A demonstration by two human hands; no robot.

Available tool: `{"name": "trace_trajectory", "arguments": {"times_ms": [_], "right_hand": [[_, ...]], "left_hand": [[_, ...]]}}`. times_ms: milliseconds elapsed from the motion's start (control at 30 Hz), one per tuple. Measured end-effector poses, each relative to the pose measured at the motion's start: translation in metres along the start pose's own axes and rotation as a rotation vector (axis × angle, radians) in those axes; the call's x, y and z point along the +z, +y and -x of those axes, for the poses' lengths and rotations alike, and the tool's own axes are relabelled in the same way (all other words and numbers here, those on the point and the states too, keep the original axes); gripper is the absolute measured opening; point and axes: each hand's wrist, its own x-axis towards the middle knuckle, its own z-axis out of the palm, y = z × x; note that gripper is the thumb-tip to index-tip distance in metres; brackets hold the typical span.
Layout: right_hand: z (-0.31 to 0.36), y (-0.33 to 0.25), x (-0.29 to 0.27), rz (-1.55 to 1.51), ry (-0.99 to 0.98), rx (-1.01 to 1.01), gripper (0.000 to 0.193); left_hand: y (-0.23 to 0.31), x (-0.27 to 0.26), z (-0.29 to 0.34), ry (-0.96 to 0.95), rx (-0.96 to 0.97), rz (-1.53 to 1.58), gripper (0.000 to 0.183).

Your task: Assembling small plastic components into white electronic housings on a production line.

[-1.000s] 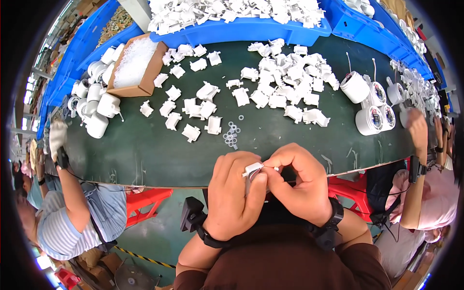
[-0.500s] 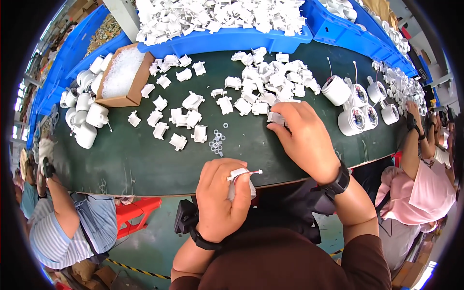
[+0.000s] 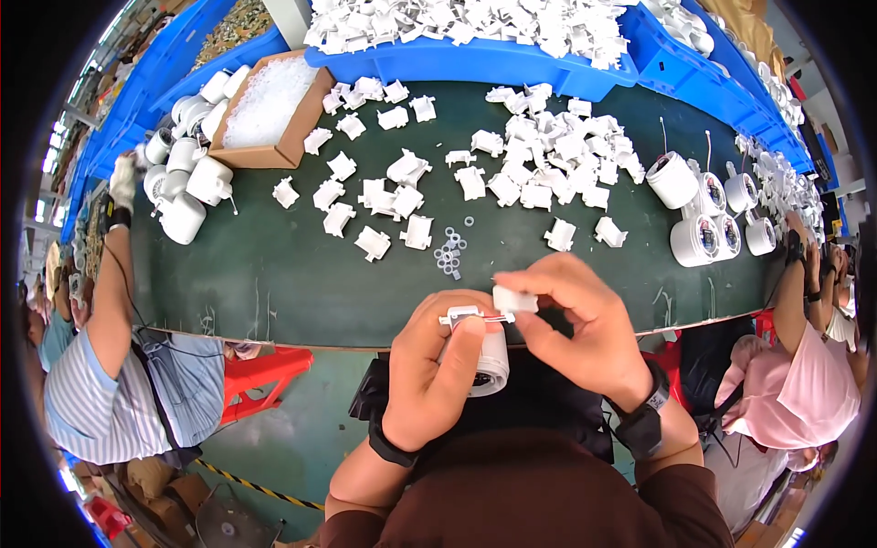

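Note:
My left hand (image 3: 431,373) is closed around a white cylindrical housing (image 3: 491,358) at the table's near edge. A short cable with a small white connector sticks out of its top, pointing right. Between the thumb and fingers of my right hand (image 3: 585,329) is a small white plastic bracket (image 3: 514,300), held just above the connector. Beyond my hands lie several small translucent rings (image 3: 450,256) and two loose white brackets (image 3: 560,235). Further off is a heap of like white brackets (image 3: 557,151).
A blue bin (image 3: 475,69) full of white parts stands at the back. Left are a cardboard box (image 3: 265,157) of clear small pieces and piled white housings (image 3: 183,219); right, more housings (image 3: 694,242). Co-workers sit either side, one person's arm (image 3: 114,274) reaching in at left.
My right hand has drawn back from the bracket heap to my left hand, bringing a bracket. The housing in my left hand has turned. The whole view has shifted; a co-worker's hand reached the left pile.

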Motion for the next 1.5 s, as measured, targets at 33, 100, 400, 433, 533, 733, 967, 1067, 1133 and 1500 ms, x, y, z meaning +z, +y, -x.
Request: {"name": "trace_trajectory", "arguments": {"times_ms": [33, 100, 400, 433, 533, 733, 967, 1067, 1133, 1500], "right_hand": [[0.002, 0.001, 0.003, -0.091, -0.017, 0.051, 0.045], [0.002, 0.002, 0.006, -0.22, -0.028, 0.131, 0.044], [0.008, -0.013, 0.024, -0.352, 0.026, 0.074, 0.038], [0.006, -0.012, 0.029, -0.287, 0.06, 0.031, 0.038], [0.006, -0.011, 0.037, -0.248, 0.092, 0.005, 0.04], [0.009, -0.01, 0.037, -0.191, 0.084, 0.009, 0.043], [0.011, -0.009, 0.046, -0.135, 0.179, -0.007, 0.042], [0.011, -0.012, 0.043, -0.15, 0.151, 0.004, 0.042], [0.009, -0.013, 0.042, -0.127, 0.149, -0.019, 0.042], [0.01, -0.005, 0.064, 0.083, 0.365, -0.223, 0.039]], "left_hand": [[-0.002, -0.002, 0.0, -0.021, 0.043, -0.032, 0.025], [-0.003, -0.004, 0.0, -0.038, 0.087, -0.068, 0.025], [-0.003, 0.004, -0.005, 0.272, 0.382, -0.607, 0.012], [-0.002, 0.004, -0.005, 0.235, 0.387, -0.634, 0.018], [-0.002, 0.002, -0.004, 0.201, 0.39, -0.675, 0.026], [-0.005, 0.001, -0.003, 0.189, 0.418, -0.688, 0.033], [-0.007, 0.001, -0.005, 0.18, 0.434, -0.661, 0.034], [-0.009, 0.001, -0.004, 0.2, 0.444, -0.646, 0.038], [-0.01, 0.002, -0.003, 0.206, 0.457, -0.67, 0.039], [-0.016, 0.004, -0.008, 0.216, 0.541, -0.683, 0.038]]}}
